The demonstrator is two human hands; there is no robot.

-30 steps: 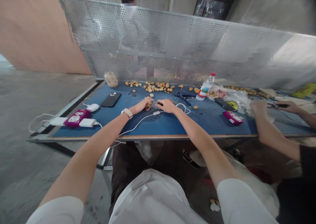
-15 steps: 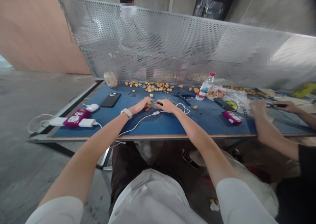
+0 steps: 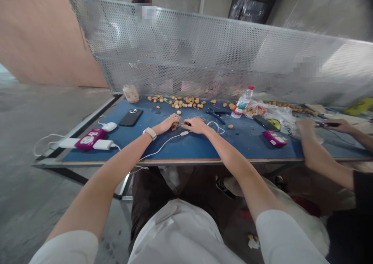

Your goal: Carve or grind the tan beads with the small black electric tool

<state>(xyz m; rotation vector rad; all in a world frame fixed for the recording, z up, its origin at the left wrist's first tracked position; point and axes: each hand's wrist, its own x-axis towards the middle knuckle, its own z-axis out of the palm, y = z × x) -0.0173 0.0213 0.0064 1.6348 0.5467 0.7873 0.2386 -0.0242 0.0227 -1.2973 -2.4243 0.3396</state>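
Note:
My left hand (image 3: 168, 123), with a pale watch on its wrist, is closed around a small tan nut (image 3: 175, 123) on the blue table (image 3: 186, 149). Just right of it, my right hand (image 3: 196, 125) is closed on a dark-handled tool (image 3: 186, 123) whose tip points at the nut. A white cable (image 3: 163, 145) runs under both hands. A row of loose tan nuts (image 3: 183, 101) lies further back along the perforated metal screen (image 3: 204, 54).
On the left lie a black phone (image 3: 131, 117), a white mouse (image 3: 109, 126) and a pink pack (image 3: 90, 138) on a white power strip. Blue pliers (image 3: 217, 114), a water bottle (image 3: 243, 101), a plastic bag (image 3: 274, 114) and another pink pack (image 3: 275, 138) sit right. A neighbour's hands (image 3: 320, 126) work at far right.
My hands have barely moved; the left hand has shifted the nut slightly. The person behind the screen has moved a little to the left.

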